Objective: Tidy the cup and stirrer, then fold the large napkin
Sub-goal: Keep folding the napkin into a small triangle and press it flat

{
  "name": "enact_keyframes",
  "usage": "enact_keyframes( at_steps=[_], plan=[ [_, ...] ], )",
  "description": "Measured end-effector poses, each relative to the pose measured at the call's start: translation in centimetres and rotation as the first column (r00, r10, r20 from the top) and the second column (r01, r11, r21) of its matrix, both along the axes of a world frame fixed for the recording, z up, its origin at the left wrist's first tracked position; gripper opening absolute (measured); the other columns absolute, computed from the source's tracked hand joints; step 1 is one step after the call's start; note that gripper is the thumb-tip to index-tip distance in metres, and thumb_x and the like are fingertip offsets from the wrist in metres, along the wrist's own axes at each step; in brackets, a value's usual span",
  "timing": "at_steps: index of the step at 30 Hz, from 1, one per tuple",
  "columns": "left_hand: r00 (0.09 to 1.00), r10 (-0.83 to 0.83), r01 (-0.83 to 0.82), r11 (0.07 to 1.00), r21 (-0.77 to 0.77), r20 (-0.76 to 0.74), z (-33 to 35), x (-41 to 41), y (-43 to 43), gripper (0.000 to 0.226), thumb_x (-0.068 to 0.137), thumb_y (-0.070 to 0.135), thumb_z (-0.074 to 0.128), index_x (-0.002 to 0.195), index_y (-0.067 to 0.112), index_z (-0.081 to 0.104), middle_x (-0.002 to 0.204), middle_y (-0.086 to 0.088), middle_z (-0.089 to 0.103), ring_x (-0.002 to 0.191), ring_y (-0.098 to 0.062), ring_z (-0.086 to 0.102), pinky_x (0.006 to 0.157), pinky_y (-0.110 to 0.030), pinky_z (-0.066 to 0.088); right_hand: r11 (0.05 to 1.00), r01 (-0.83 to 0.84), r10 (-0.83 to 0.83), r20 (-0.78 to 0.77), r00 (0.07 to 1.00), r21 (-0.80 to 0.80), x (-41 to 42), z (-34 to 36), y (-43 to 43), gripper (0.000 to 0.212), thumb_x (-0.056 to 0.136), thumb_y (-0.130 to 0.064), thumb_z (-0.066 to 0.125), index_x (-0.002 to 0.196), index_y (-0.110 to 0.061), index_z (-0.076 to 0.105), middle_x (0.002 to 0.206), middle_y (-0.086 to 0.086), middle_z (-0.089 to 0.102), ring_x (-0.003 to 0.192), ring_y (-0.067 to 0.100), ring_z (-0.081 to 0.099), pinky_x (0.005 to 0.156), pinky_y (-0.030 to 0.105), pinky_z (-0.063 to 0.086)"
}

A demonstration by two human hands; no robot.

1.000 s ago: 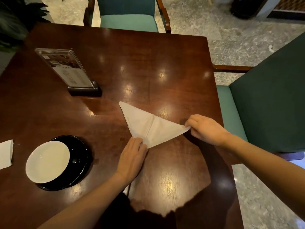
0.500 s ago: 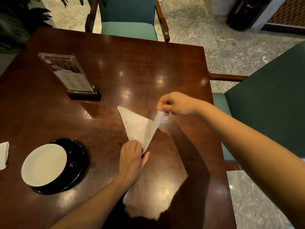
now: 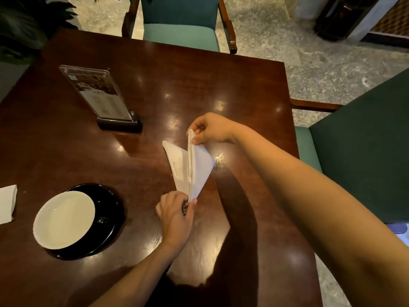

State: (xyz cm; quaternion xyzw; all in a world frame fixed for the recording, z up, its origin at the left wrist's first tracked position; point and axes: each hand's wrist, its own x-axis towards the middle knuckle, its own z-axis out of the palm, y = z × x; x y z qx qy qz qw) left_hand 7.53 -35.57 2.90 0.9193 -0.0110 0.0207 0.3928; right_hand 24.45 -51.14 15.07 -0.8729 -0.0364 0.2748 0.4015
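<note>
Change: a second earlier the large white cloth napkin [image 3: 190,167] lay flat as a wide triangle; at this moment its right-hand point had been lifted and swung up and over toward the left, so the flap stood nearly on edge along the centre crease.
Right hand [image 3: 210,129]: fingers closed in a pinch on the raised tip of the flap, held above the dark polished wooden desk [image 3: 199,85].
Left hand [image 3: 176,214]: curled, pinning the near corner of the napkin against the desk; it had shifted from a flat press to more of a fingertip hold.
Napkin position: mid-desk, just right of the clear acrylic menu stand [image 3: 99,96], its left half flat on the wood.
Cup and stirrer: neither could be seen; a white round plate [image 3: 64,220] sat on a black glossy saucer [image 3: 110,209] at the left.
Meaning for task: judged a further fold in progress, halving the triangle; the flap was not yet laid down or pressed.
</note>
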Motion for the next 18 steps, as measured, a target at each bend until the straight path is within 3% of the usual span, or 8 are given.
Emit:
enact_keyframes(
  at_steps=[4, 8, 11, 14, 18],
  plan=[
    [0.976, 0.152, -0.164, 0.984, -0.069, -0.154, 0.7, 0.2, 0.3, 0.005, 0.085, 0.024, 0.065, 0.084, 0.019, 0.064, 0.085, 0.014, 0.056, 0.094, -0.013, 0.045, 0.079, -0.021, 0.015, 0.999, 0.042, -0.040, 0.094, 0.995, -0.029, 1.1, -1.7, 1.0, 0.020, 0.083, -0.012, 0.068, 0.098, 0.001, 0.069, 0.083, 0.011, 0.064, 0.073, 0.013, 0.057, 0.062, 0.018, 0.044],
    [0.939, 0.192, -0.237, 0.962, -0.132, -0.286, 1.8, 0.4, 0.7, 0.013, 0.087, 0.026, 0.062, 0.100, 0.024, 0.063, 0.086, 0.024, 0.047, 0.098, -0.006, 0.034, 0.085, -0.021, 0.019, 0.997, 0.080, -0.082, 0.106, 0.991, 0.018, 1.9, -4.2, 2.0, 0.021, 0.083, -0.015, 0.068, 0.097, 0.000, 0.071, 0.088, 0.014, 0.067, 0.081, 0.014, 0.056, 0.073, 0.028, 0.043],
    [0.894, 0.243, -0.319, 0.935, -0.153, -0.377, 2.2, 0.2, 0.6, 0.016, 0.086, 0.029, 0.063, 0.096, 0.035, 0.053, 0.092, 0.014, 0.047, 0.101, -0.009, 0.031, 0.082, -0.022, 0.026, 0.995, 0.071, -0.079, 0.099, 0.992, 0.076, 2.2, -5.7, 2.9, 0.019, 0.084, -0.015, 0.067, 0.098, -0.004, 0.072, 0.084, 0.003, 0.067, 0.076, 0.008, 0.056, 0.068, 0.017, 0.043],
    [0.916, 0.234, -0.284, 0.952, -0.117, -0.325, 1.9, 0.2, 0.8, 0.011, 0.084, 0.028, 0.066, 0.092, 0.029, 0.058, 0.087, 0.021, 0.047, 0.099, -0.005, 0.035, 0.086, -0.021, 0.023, 0.995, 0.022, -0.032, 0.094, 0.995, 0.101, 2.8, -6.7, 3.7, 0.015, 0.085, -0.018, 0.066, 0.098, -0.012, 0.073, 0.081, -0.018, 0.060, 0.074, 0.002, 0.054, 0.061, 0.005, 0.042],
    [0.942, 0.194, -0.228, 0.969, -0.098, -0.272, 1.5, 0.3, 1.2, 0.010, 0.084, 0.029, 0.066, 0.087, 0.031, 0.057, 0.079, 0.023, 0.051, 0.089, 0.001, 0.036, 0.081, -0.016, 0.021, 0.995, -0.065, 0.054, 0.139, 0.989, 0.071, 3.5, -8.5, 4.6, 0.008, 0.085, -0.023, 0.066, 0.090, -0.022, 0.073, 0.095, -0.010, 0.063, 0.089, 0.007, 0.056, 0.071, 0.010, 0.041]
  ],
)
